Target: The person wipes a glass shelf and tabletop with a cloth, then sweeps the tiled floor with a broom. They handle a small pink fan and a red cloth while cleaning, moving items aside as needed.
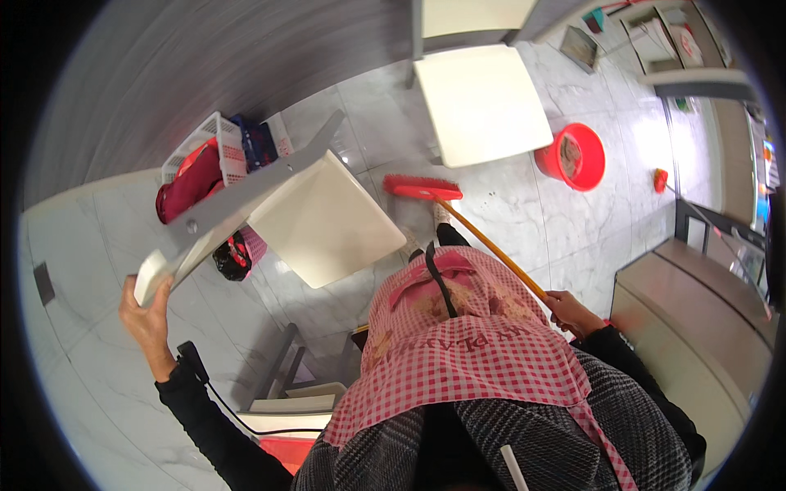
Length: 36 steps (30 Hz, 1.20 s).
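My left hand point(145, 316) is closed around the white top end of a chair's backrest point(151, 277), thumb on one side and fingers on the other. The chair's cream seat point(325, 224) and grey frame point(261, 180) lie between that hand and my feet. Low by my right hip, my right hand point(572, 312) grips the wooden handle of a broom point(488, 241). The red broom head point(422, 186) rests on the tiled floor in front of my shoe, its bristles facing away from me. A checked pink apron point(457, 362) covers my front.
Ahead stands another cream chair point(485, 104), a red bucket point(580, 156) holding a cloth-like item beside it. A white basket point(227, 147) and a lined pink bin point(250, 245) stand left. A cabinet point(681, 313) is close right; a dustpan point(579, 49) lies far right.
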Each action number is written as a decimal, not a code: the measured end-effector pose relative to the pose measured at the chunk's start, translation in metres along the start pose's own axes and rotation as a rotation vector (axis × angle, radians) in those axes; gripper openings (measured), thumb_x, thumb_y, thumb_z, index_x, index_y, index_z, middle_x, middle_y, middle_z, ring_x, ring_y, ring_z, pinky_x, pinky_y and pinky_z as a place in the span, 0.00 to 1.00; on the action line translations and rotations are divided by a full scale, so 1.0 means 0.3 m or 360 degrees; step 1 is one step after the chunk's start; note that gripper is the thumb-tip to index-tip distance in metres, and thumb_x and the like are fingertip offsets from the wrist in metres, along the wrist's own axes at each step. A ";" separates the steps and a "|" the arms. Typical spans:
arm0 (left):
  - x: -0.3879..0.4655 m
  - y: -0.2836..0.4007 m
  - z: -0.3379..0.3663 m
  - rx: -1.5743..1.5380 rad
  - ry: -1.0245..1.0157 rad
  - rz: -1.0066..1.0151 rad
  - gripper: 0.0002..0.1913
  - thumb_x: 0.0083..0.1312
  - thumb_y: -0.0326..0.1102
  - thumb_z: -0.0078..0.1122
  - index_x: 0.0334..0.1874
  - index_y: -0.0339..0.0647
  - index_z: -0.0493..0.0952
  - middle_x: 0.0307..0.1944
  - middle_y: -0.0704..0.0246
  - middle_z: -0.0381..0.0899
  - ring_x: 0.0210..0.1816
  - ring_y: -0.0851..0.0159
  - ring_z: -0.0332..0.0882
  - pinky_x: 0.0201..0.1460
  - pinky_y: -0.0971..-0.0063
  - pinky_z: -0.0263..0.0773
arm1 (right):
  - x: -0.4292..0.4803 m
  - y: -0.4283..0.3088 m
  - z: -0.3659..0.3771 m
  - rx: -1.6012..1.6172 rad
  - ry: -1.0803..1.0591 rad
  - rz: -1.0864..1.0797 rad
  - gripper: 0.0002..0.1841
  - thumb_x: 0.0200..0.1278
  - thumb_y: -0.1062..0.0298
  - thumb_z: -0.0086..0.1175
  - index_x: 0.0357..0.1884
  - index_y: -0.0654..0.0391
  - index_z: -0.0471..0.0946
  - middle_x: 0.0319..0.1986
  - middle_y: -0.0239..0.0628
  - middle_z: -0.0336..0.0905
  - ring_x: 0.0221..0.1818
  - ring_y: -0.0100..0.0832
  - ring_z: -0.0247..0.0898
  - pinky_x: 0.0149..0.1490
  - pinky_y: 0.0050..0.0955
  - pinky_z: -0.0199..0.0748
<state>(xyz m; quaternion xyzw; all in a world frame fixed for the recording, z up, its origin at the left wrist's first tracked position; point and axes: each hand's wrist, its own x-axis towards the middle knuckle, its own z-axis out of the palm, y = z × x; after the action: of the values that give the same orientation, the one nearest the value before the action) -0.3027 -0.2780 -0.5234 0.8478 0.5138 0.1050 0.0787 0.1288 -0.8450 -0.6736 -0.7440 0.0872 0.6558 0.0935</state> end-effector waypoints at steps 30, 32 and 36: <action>1.012 -0.286 0.665 0.0393 -0.0277 0.0148 0.47 0.45 0.46 0.76 0.61 0.19 0.65 0.53 0.40 0.75 0.56 0.40 0.74 0.60 0.60 0.69 | 0.162 0.425 0.579 0.0879 0.0694 -0.0042 0.17 0.67 0.59 0.47 0.44 0.63 0.80 0.14 0.36 0.71 0.11 0.30 0.66 0.14 0.30 0.61; 0.985 -0.299 0.639 0.0410 -0.0359 0.0214 0.45 0.45 0.42 0.75 0.62 0.21 0.64 0.54 0.41 0.75 0.57 0.40 0.73 0.61 0.60 0.68 | 0.159 0.435 0.603 0.0885 0.0694 -0.0053 0.17 0.67 0.59 0.47 0.41 0.62 0.80 0.14 0.36 0.71 0.11 0.29 0.66 0.15 0.30 0.61; 0.934 -0.135 0.480 0.0355 -0.0321 0.0629 0.39 0.50 0.31 0.68 0.66 0.30 0.62 0.57 0.43 0.71 0.62 0.42 0.67 0.64 0.59 0.66 | 0.034 0.299 0.606 0.1011 0.0613 -0.0041 0.16 0.66 0.60 0.47 0.38 0.62 0.80 0.14 0.36 0.71 0.12 0.28 0.67 0.16 0.28 0.60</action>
<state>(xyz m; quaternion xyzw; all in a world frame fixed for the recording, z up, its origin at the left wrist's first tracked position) -0.1741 -0.0144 -0.6449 0.9415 0.3359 -0.0242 0.0134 -0.0669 -0.8858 -0.7082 -0.7888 0.2930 0.4427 0.3098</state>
